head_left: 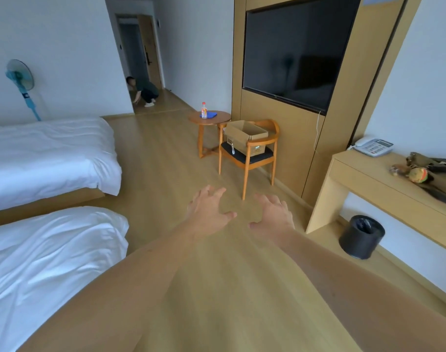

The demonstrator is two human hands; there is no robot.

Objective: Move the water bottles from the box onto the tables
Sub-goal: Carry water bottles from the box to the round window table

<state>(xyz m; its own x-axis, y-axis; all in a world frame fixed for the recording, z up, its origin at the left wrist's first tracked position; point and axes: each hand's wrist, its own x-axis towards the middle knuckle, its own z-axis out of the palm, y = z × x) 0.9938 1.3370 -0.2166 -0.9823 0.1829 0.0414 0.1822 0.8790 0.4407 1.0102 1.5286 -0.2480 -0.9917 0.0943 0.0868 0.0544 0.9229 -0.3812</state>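
An open cardboard box (244, 137) sits on the seat of a wooden chair (261, 158) by the TV wall; its inside is hidden from here. One water bottle (204, 110) with a red cap stands on the small round wooden table (218, 119) just behind the chair, next to a blue cloth (209, 114). My left hand (208, 210) and my right hand (274, 215) are stretched out over the floor, well short of the chair. Both have their fingers spread and hold nothing.
Two beds with white sheets (51, 153) fill the left side. A desk (384, 181) on the right carries a phone (374, 146) and a bag, with a black bin (361, 236) under it. A person (144, 91) crouches in the far doorway. Bare wooden floor lies between me and the chair.
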